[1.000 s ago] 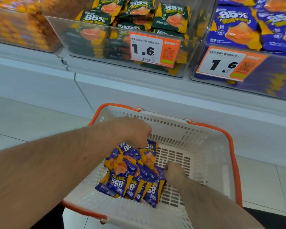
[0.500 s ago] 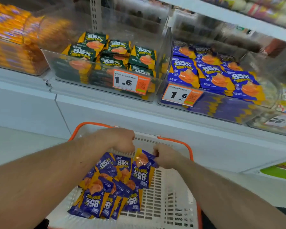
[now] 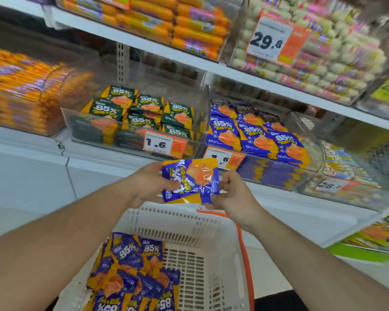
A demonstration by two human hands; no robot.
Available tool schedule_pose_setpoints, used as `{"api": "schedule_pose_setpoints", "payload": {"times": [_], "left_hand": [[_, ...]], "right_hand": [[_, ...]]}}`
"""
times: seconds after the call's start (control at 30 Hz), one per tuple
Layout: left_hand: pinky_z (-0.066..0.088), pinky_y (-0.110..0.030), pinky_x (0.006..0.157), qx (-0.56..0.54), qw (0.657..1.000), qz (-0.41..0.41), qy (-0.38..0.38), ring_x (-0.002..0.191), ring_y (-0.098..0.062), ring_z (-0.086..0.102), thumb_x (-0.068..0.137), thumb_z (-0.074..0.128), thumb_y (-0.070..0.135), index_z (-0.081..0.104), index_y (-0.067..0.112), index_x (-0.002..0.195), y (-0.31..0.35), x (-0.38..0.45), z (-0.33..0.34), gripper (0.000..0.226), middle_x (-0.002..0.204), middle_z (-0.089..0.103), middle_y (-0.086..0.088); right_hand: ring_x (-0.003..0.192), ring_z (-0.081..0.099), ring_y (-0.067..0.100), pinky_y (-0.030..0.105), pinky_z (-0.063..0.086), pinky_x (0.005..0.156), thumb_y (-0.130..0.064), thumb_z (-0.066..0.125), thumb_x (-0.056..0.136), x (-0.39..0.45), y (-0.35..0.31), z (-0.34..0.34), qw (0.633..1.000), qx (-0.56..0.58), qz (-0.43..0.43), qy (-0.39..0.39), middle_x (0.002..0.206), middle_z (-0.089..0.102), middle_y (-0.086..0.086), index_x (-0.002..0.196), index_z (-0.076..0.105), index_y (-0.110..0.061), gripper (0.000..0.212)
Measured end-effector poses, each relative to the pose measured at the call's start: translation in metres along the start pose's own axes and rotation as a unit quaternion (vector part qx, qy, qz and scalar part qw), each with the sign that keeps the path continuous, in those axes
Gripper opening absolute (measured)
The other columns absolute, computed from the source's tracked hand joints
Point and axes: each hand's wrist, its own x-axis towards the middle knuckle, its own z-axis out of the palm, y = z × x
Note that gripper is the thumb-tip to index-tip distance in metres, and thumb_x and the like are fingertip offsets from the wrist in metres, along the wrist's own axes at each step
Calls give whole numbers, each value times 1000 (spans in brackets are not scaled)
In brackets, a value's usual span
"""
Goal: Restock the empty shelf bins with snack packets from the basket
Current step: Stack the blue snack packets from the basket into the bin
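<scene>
- Head view: both hands have risen from the basket point(image 3: 189, 223), left hand point(image 3: 148, 182) and right hand point(image 3: 231, 194) pinching glossy, crinkled blue packets point(image 3: 189, 180) below the clear blue-packet bin point(image 3: 279, 173).
- More packets point(image 3: 133, 270) lie in the perforated plastic basket.

Basket point(image 3: 213, 223) at lower centre holds snack packets point(image 3: 130, 272) in its left half; two packet-filled bins point(image 3: 200, 113) sit side by side on the shelf point(image 3: 99, 153) above.

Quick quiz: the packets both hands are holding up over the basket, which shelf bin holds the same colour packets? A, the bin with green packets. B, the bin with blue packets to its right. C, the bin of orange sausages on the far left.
B: the held packets are blue and orange, like those in the blue bin.
</scene>
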Motion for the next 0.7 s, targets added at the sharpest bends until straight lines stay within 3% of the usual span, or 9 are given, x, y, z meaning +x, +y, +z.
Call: {"api": "schedule_pose_setpoints", "payload": {"times": [0.13,0.2,0.27,0.37,0.47,0.6,0.7], "left_hand": [[58,-32,69,-21,992,113,47,84,-18,72,85,67,-7,59,17,109,5,-3,6,35,100,73,-5],[58,-26,69,-5,989,148,31,78,-11,72,88,62,-7,59,19,109,11,-4,4,34,93,74,0],[56,-21,63,4,986,163,11,72,-7,71,90,58,-9,59,22,107,18,-5,4,35,87,74,4],[59,-27,66,10,985,174,3,72,-9,71,91,59,-6,58,29,102,27,-2,7,37,83,75,5],[60,-34,76,5,982,190,12,81,-13,72,91,62,-1,60,24,111,36,4,11,31,91,75,3],[53,-12,58,-46,964,241,107,77,5,63,94,61,10,56,14,129,59,7,11,36,102,66,8],[48,-8,64,40,938,291,182,89,9,59,94,59,14,56,19,132,69,12,9,39,121,61,7]], "right_hand": [[73,64,35,46,50,65,16,63,77,-7,-8,-10,997,-9,-56,54,93,57,21,78,35,-24,49],[69,60,34,41,46,62,13,67,75,-7,-18,-20,994,-3,-81,72,89,59,23,77,35,-21,47],[66,59,25,35,47,57,17,64,79,-6,-27,-27,993,13,-95,72,89,64,14,80,38,-15,41],[65,61,19,27,48,49,20,59,82,-8,-36,-27,993,-9,-115,32,86,66,4,83,54,-12,33],[74,65,19,23,48,48,18,54,86,-9,-37,-22,994,-11,-106,17,95,70,3,89,66,-18,38],[74,68,18,23,50,49,15,53,89,0,-41,-24,988,97,-79,92,97,72,7,94,67,-18,36],[73,70,19,33,57,59,6,55,93,16,-52,-36,974,120,-62,184,105,67,-3,103,65,-18,28]]}}
